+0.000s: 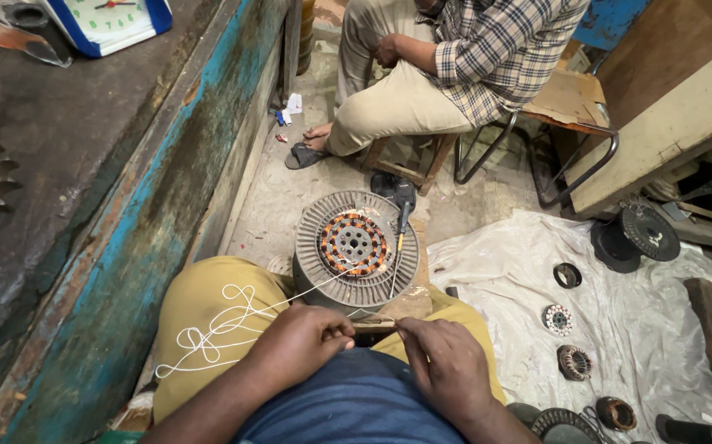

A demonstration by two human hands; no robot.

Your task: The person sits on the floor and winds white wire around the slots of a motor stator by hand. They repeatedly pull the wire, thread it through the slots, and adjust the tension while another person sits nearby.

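Observation:
A round grey fan motor with orange copper windings in its middle sits on a wooden block between my knees. White thread runs from the windings to my hands and lies looped over my left thigh. My left hand pinches the thread near my lap. My right hand holds a thin stick-like tool end to end with the left, fingers closed on it. A screwdriver with a black handle rests on the motor's far right rim.
Another person in a checked shirt sits on a stool just beyond the motor. A worn blue-edged wooden bench runs along the left. A white sheet on the right carries several small wound stators and black spools.

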